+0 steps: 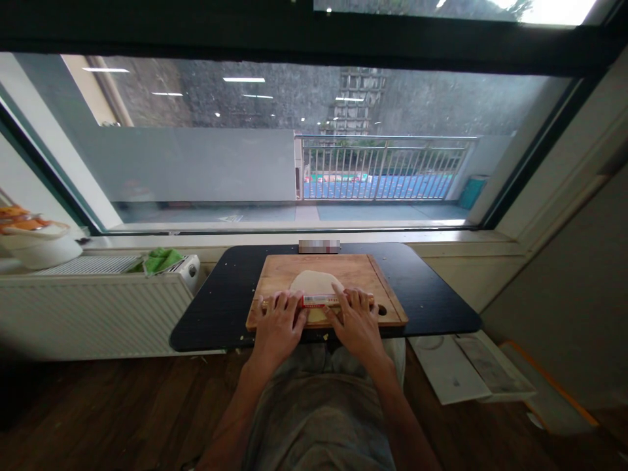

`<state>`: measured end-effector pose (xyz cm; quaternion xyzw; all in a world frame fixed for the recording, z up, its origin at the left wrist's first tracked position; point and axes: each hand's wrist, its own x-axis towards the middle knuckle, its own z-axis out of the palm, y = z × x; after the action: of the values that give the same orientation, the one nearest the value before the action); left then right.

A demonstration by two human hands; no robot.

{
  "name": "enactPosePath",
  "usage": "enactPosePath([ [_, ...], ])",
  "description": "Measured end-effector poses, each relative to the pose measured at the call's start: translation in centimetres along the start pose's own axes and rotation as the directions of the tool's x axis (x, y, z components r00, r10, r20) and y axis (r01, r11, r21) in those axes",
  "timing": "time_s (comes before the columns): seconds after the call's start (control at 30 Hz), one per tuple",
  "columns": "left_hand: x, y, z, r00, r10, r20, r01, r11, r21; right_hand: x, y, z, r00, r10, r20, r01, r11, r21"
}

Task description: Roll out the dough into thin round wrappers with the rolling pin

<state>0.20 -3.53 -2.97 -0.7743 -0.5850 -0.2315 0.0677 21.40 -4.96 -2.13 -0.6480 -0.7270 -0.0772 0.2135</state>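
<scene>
Two hands work the pin: the left hand (279, 319) and the right hand (356, 317) each hold an end of the rolling pin (321, 300), fingers curled loosely over the wood, and the right index finger reaches forward onto the dough (316, 282). We judge the step to be rolling the dough flat. Another pass would, we think, call for level pressure from both palms so that the sheet thins evenly.

The dough lies under the pin on the wooden board (282, 269), most of it beyond the pin and a yellower strip on our side. It looks pale, smooth and matte, with a rounded far edge. The pin is a slim cylinder with a red-and-white label around its middle. We see warm, fine grain in the board, a groove along its right side and a dark oval hole (382, 310) near the right hand. Beneath is a black surface (210, 304) with angled sides and rounded corners, dotted with small pale crumbs.
</scene>
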Motion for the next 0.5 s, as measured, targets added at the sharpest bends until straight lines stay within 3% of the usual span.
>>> enactPosePath([
  [0.2,1.0,-0.2,-0.1,0.999,0.006,0.04,-0.006,1.0,0.01,0.9,0.0,-0.3,0.999,-0.002,0.036,0.003,1.0,-0.013],
  [0.5,4.0,0.1,0.1,0.994,-0.03,0.105,0.026,0.999,0.039,4.5,0.6,-0.3,0.988,0.012,0.151,-0.015,1.0,0.02],
])
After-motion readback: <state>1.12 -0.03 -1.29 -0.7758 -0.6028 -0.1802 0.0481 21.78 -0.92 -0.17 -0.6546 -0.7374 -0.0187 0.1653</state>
